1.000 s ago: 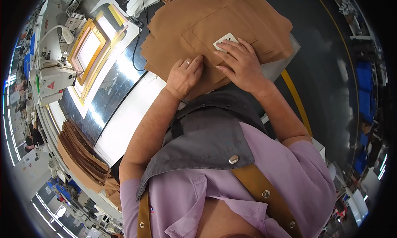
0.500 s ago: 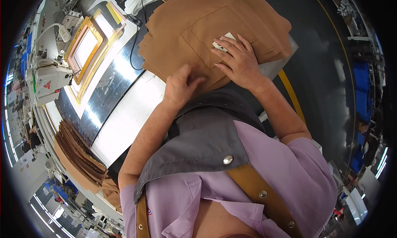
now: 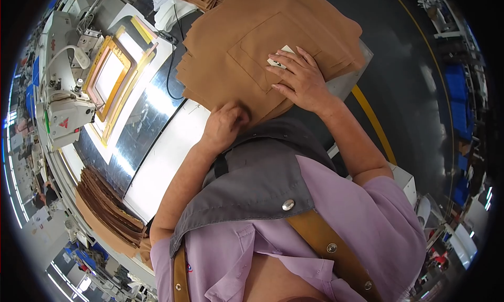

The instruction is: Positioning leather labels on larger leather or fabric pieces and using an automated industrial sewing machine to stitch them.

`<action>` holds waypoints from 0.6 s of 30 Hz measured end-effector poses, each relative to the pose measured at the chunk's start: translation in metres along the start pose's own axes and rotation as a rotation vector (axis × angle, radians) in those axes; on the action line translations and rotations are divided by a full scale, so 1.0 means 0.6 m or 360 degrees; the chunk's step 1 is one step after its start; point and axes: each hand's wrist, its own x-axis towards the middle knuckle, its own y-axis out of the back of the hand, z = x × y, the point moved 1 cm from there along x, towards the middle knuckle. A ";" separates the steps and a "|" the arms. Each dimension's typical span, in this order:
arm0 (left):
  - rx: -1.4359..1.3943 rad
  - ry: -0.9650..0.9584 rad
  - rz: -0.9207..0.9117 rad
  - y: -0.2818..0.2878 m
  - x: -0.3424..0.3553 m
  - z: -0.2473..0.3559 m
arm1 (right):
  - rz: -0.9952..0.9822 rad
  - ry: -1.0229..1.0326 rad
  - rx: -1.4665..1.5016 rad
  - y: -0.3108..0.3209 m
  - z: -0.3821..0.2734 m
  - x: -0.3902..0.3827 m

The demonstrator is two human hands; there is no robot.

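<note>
A thick stack of brown fabric pieces (image 3: 210, 73) lies before me, its layers fanned unevenly at the left. Stitched or marked lines form a pocket-like outline on the top piece. My right hand (image 3: 300, 80) rests on it, fingers spread and flat, partly covering a small white label (image 3: 278, 59). At the near left edge of the stack, my left hand (image 3: 227, 124) is closed with its fingers curled in. Its fingertips are blurred and partly hidden, so what they hold, if anything, cannot be made out.
On the left stands a white sewing machine (image 3: 65, 113) beside a yellow-edged frame template (image 3: 111, 79) on a shiny metal table (image 3: 139, 134). Another pile of brown pieces (image 3: 107, 210) sits at lower left. A black cable (image 3: 169, 73) runs behind the stack. A yellow floor line (image 3: 374, 121) passes at right.
My left hand has moved slightly down and its fingers, apart before, have curled in. My right hand stays on the label. The view has shifted a little.
</note>
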 end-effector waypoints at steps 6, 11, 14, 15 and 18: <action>-0.0189 0.0509 0.0062 0.044 -0.069 -0.026 | 0.0614 -0.0456 0.0022 0.025 0.035 -0.056; -0.0283 0.0747 0.0516 0.055 -0.111 -0.062 | 0.1406 -0.1635 0.1193 -0.030 0.141 -0.142; -0.0809 0.0894 0.0541 0.054 -0.113 -0.078 | 0.1504 -0.2091 0.2384 -0.020 0.129 -0.115; -0.1260 0.0931 0.0616 0.051 -0.107 -0.084 | 0.1517 -0.1819 0.2694 -0.024 0.127 -0.102; -0.1588 0.0939 0.0416 0.069 -0.070 -0.077 | 0.1616 -0.1553 0.2878 -0.034 0.140 -0.072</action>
